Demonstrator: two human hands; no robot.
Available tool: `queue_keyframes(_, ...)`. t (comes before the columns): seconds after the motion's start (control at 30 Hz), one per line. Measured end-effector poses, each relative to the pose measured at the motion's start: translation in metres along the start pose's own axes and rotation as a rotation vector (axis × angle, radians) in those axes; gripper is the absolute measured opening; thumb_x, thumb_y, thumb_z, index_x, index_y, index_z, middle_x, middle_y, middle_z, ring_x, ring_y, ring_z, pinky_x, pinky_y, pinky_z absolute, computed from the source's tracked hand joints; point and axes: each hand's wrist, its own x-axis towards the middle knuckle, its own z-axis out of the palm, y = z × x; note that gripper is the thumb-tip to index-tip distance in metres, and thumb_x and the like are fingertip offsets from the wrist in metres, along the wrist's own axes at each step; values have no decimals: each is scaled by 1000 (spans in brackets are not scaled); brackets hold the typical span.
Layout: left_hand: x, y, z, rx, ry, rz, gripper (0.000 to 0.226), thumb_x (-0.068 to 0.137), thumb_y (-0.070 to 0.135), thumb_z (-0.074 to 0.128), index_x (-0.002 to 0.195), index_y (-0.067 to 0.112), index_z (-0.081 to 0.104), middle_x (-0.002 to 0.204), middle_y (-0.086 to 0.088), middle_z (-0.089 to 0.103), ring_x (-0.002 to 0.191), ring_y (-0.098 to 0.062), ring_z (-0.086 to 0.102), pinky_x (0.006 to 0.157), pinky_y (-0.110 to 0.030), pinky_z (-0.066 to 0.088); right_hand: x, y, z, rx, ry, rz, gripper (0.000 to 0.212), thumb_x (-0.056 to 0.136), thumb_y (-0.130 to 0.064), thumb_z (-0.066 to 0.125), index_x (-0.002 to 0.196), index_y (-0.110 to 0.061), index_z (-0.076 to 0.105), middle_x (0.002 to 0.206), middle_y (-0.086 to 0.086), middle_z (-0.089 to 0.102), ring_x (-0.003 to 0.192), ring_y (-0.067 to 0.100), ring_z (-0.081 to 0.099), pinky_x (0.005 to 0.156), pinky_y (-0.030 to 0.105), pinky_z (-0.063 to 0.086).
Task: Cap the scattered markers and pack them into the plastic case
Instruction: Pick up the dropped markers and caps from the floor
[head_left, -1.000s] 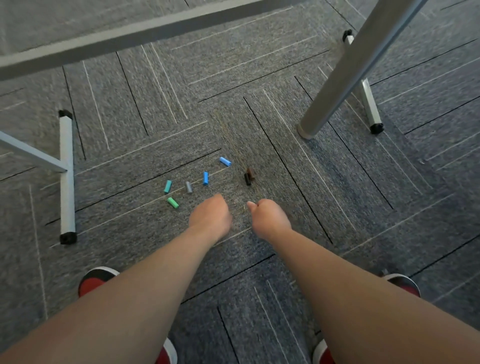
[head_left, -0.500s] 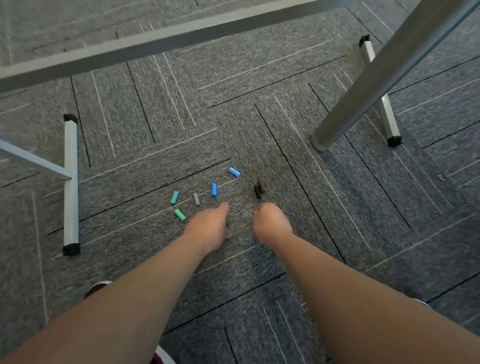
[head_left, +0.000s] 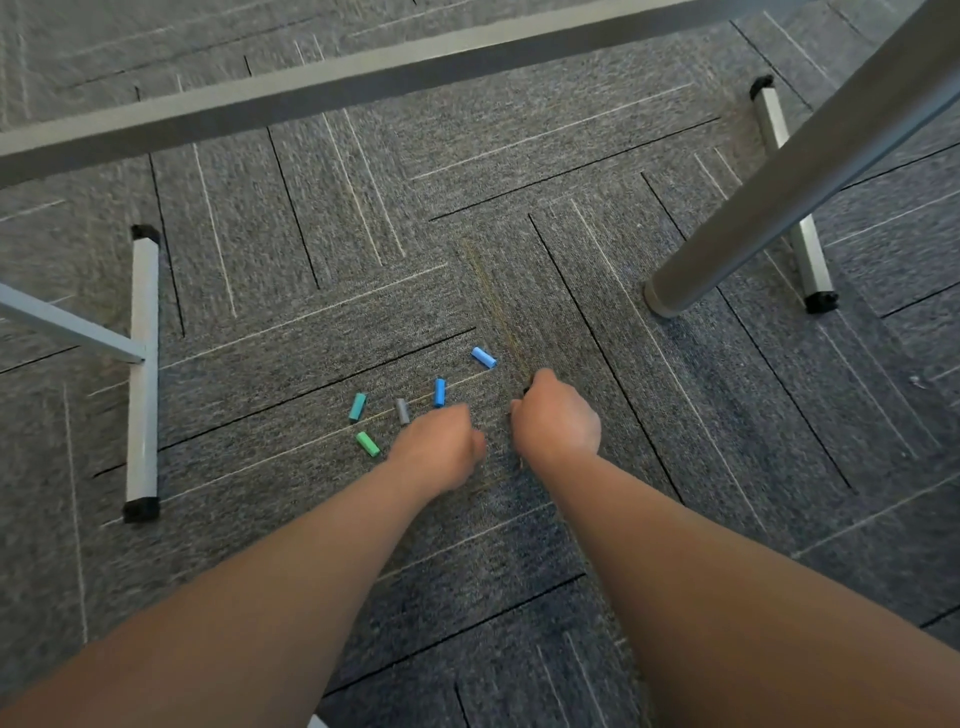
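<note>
Several small marker caps lie scattered on the grey carpet: a light blue cap (head_left: 483, 357), a blue cap (head_left: 439, 392), a grey cap (head_left: 402, 411), a teal cap (head_left: 357, 407) and a green cap (head_left: 368, 444). My left hand (head_left: 441, 447) hovers low just right of the grey cap, back up, with its curled fingers hidden beneath it. My right hand (head_left: 558, 415) is down on the spot where two dark caps lay. A sliver of a dark cap (head_left: 525, 389) shows pinched between its thumb and fingertip.
A round metal table leg (head_left: 779, 208) stands on the carpet to the right. A flat foot bar (head_left: 143, 374) lies at the left and another foot bar (head_left: 795, 249) behind the round leg. A grey crossbar (head_left: 363, 88) runs overhead at the back.
Both hands have moved forward and down to the caps. My right hand now covers the dark caps that lay open before. My left hand has come up beside the grey and blue caps.
</note>
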Motion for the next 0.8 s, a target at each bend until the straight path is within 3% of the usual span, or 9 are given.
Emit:
queue_keyframes(0.1,12,4,-11,-86,20,-42,18,98,29,43,91,13,48,76,-1,53,65,-14,48,80,-44,47,5,-3,0,-98,6,-17,22,100,-24,52,119,-14,48,101,5,67,85,25,66,59,35,48)
queue_keyframes(0.23,25,6,-21,-97,103,-77,27,98,30,41,74,18,45,74,-3,54,63,-19,47,56,-34,33,7,-6,2,-203,-29,-56,21,99,-15,49,119,-10,49,105,7,67,88,26,66,68,38,56)
queue_keyframes(0.37,32,9,-26,-169,153,-135,32,103,36,36,79,18,48,73,0,53,62,-16,47,54,-33,31,7,-10,5,-228,-43,-118,19,99,-14,46,116,-10,51,101,6,67,86,24,65,62,33,49)
queue_keyframes(0.53,37,19,-31,-248,109,-171,25,104,35,41,96,15,52,77,1,54,61,-14,45,56,-33,36,14,-6,-5,-79,15,-38,18,101,-30,40,109,-13,40,73,0,57,66,22,60,52,31,42)
queue_keyframes(0.7,39,24,-35,-273,93,-167,18,104,27,44,93,14,51,78,0,54,63,-13,46,54,-31,32,22,6,-17,-87,-33,-1,26,100,-22,39,123,-9,40,88,5,65,70,26,56,52,32,35)
queue_keyframes(0.8,46,22,-35,-261,123,-200,16,102,24,46,98,12,56,80,-1,55,64,-14,48,53,-31,33,23,5,-13,-113,-103,-52,24,102,-20,39,123,-9,41,101,8,66,77,27,55,60,36,41)
